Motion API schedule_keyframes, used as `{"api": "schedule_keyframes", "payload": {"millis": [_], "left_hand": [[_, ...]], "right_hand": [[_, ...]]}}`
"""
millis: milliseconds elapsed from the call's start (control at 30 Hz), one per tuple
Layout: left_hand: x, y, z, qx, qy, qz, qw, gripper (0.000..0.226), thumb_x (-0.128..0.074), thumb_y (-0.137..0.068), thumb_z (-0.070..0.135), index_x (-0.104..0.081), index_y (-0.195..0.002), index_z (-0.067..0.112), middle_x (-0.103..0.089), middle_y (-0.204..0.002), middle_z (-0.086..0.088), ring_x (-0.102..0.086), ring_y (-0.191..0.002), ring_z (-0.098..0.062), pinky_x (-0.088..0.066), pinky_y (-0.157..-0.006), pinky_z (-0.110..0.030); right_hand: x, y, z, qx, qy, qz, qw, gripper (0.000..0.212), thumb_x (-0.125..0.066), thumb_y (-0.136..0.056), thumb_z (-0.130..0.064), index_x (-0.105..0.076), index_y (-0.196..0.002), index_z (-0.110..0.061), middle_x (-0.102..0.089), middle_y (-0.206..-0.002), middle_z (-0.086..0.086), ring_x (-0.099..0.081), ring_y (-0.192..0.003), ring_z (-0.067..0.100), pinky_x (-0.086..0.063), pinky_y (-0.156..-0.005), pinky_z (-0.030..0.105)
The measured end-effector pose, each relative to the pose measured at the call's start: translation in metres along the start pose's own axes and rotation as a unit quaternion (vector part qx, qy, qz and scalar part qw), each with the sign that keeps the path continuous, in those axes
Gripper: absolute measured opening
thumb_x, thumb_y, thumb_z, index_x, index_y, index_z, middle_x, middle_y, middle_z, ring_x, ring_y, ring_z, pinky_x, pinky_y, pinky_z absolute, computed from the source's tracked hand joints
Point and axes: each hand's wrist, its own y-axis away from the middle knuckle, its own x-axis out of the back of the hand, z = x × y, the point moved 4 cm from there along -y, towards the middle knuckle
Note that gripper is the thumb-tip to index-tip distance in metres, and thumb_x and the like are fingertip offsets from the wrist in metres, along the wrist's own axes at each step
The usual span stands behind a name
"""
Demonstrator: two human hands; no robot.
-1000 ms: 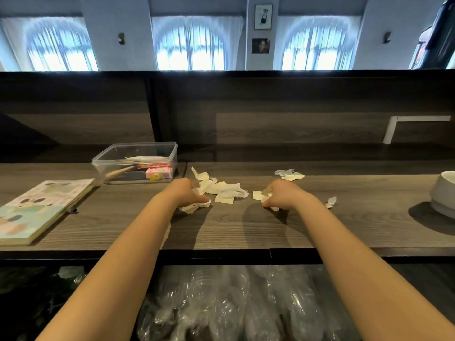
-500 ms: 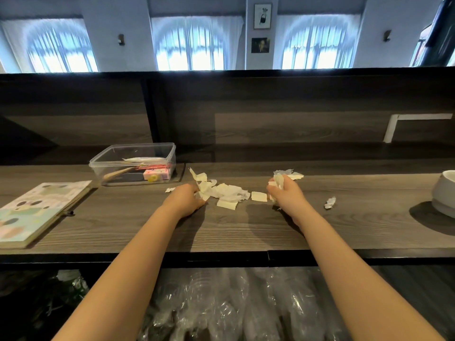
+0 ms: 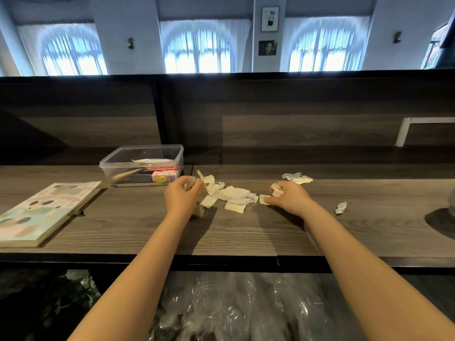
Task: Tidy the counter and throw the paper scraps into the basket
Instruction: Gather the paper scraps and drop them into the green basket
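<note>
A pile of torn white and pale yellow paper scraps lies on the dark wooden counter. My left hand is at the pile's left edge and grips scraps in its curled fingers. At the pile's right edge, my right hand holds scraps and pinches one more piece lying on the counter. Two more scraps lie further back on the right. One crumpled scrap sits alone to the right. No basket is clearly in view.
A clear plastic box with small items stands behind my left hand. A notebook with a patterned cover lies at the left. Crinkled clear plastic fills the space below the counter's front edge. A raised wooden back panel closes the far side.
My left hand reached left to a stray scrap and now lifts paper at the pile's left edge. My right hand went to the far scraps, then came back to a piece beside the pile.
</note>
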Motion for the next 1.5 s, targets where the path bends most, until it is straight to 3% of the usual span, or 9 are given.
{"api": "schedule_keyframes", "payload": {"millis": [167,267,533,667,933,1100,1267,1400,1500], "left_hand": [[0.009,-0.003,-0.013,-0.011,-0.021,0.017,1.000,0.021,-0.059,-0.090,0.021,-0.052,-0.071,0.021,-0.048,-0.071,0.009,-0.043,-0.069,-0.008,-0.037,-0.069,-0.028],[0.010,-0.006,-0.021,-0.015,-0.044,0.016,0.999,0.029,-0.054,-0.093,0.020,-0.043,-0.066,0.017,-0.042,-0.064,0.001,-0.037,-0.060,-0.012,-0.031,-0.055,-0.026],[-0.010,0.003,-0.011,-0.045,-0.039,-0.040,0.997,0.031,-0.041,-0.098,0.020,-0.042,-0.067,0.015,-0.043,-0.065,0.001,-0.039,-0.062,-0.012,-0.031,-0.055,-0.025],[-0.035,0.015,0.001,-0.066,-0.052,-0.102,0.991,0.033,-0.039,-0.098,0.021,-0.039,-0.066,0.013,-0.040,-0.064,0.000,-0.036,-0.062,-0.014,-0.028,-0.054,-0.027],[-0.089,0.040,0.022,-0.117,-0.065,-0.175,0.975,0.035,-0.043,-0.097,0.023,-0.036,-0.064,0.013,-0.041,-0.061,0.001,-0.039,-0.061,-0.016,-0.030,-0.058,-0.032],[-0.106,0.051,0.019,-0.122,-0.079,-0.183,0.972,0.038,-0.045,-0.096,0.025,-0.036,-0.060,0.016,-0.047,-0.064,-0.003,-0.045,-0.067,-0.022,-0.033,-0.064,-0.033],[-0.107,0.052,0.016,-0.126,-0.110,-0.180,0.969,0.038,-0.046,-0.095,0.028,-0.035,-0.061,0.015,-0.047,-0.063,-0.003,-0.046,-0.068,-0.025,-0.033,-0.062,-0.033],[-0.107,0.055,0.018,-0.143,-0.128,-0.185,0.964,0.038,-0.045,-0.096,0.028,-0.035,-0.062,0.015,-0.047,-0.063,-0.002,-0.044,-0.065,-0.021,-0.031,-0.058,-0.032],[-0.106,0.056,0.019,-0.145,-0.146,-0.185,0.961,0.038,-0.045,-0.096,0.029,-0.035,-0.063,0.014,-0.047,-0.063,-0.002,-0.041,-0.061,-0.018,-0.029,-0.054,-0.031]], "right_hand": [[-0.002,-0.008,-0.011,-0.002,0.127,-0.045,0.991,0.063,-0.065,-0.082,-0.048,-0.049,-0.135,-0.018,-0.054,-0.135,0.006,-0.050,-0.122,0.026,-0.043,-0.094,0.035],[-0.005,-0.008,-0.013,0.003,0.130,-0.021,0.991,0.054,-0.064,-0.083,-0.046,-0.054,-0.130,-0.020,-0.059,-0.128,0.005,-0.053,-0.116,0.025,-0.045,-0.085,0.033],[-0.010,-0.007,-0.018,0.027,0.159,0.005,0.987,0.017,-0.047,-0.093,-0.030,-0.058,-0.093,-0.016,-0.063,-0.112,0.010,-0.054,-0.095,0.027,-0.041,-0.073,0.032],[0.001,0.003,-0.011,0.019,0.057,0.069,0.996,0.033,-0.034,-0.100,-0.030,-0.051,-0.108,-0.003,-0.059,-0.114,0.019,-0.053,-0.106,0.036,-0.040,-0.080,0.037],[0.061,0.033,0.048,0.016,-0.109,0.164,0.980,0.020,-0.044,-0.095,-0.015,-0.061,-0.086,-0.021,-0.061,-0.071,0.001,-0.053,-0.074,0.020,-0.039,-0.060,0.029],[0.088,0.041,0.096,-0.057,0.008,0.137,0.989,0.018,-0.044,-0.097,-0.023,-0.060,-0.093,-0.016,-0.063,-0.100,0.011,-0.057,-0.096,0.030,-0.040,-0.075,0.032],[0.097,0.042,0.115,-0.114,0.147,0.056,0.981,0.029,-0.060,-0.086,-0.045,-0.053,-0.094,-0.018,-0.062,-0.104,0.008,-0.053,-0.089,0.024,-0.041,-0.071,0.033],[0.091,0.039,0.108,-0.123,0.163,-0.013,0.979,0.059,-0.063,-0.082,-0.051,-0.049,-0.125,-0.012,-0.055,-0.125,0.010,-0.052,-0.111,0.028,-0.041,-0.081,0.034],[0.083,0.036,0.103,-0.121,0.138,-0.049,0.982,0.058,-0.061,-0.087,-0.044,-0.044,-0.131,-0.010,-0.049,-0.135,0.012,-0.048,-0.120,0.030,-0.039,-0.090,0.035]]}}
